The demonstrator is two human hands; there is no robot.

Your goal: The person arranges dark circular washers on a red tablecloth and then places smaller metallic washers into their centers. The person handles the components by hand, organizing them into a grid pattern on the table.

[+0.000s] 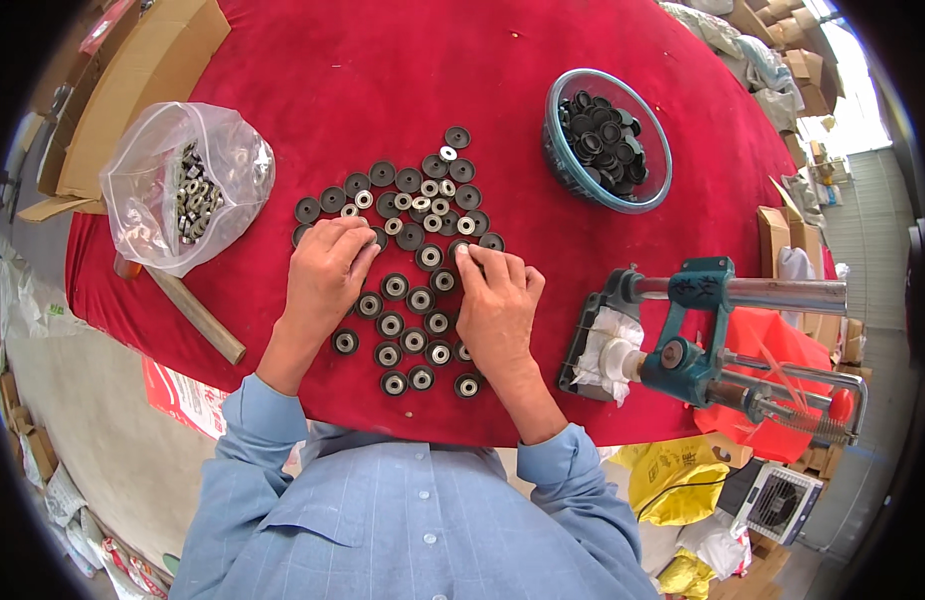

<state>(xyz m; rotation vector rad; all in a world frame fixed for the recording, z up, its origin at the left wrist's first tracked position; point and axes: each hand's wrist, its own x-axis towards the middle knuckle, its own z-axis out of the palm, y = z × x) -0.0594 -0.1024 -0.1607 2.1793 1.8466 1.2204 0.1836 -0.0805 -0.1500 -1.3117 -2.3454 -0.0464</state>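
Both hands work among black round caps and small metal bearings on the red-covered table. My left hand (330, 268) has its thumb and fingertips closed at the edge of a black cap (380, 239). Opposite it, my right hand (499, 305) is closed with its fingertips on another black cap (457, 247), partly covered by the fingers. Between and below the hands lie several caps with bearings seated in them, such as this one (420, 299). Farther away are bare caps (407, 180), with loose bearings (429, 188) lying on and among them.
A clear plastic bag (247, 160) of bearings stands at the left, near a hammer (197, 315) and a cardboard box (147, 90). A clear bowl (665, 165) of black caps sits at the far right. A green hand press (702, 340) occupies the table's right side.
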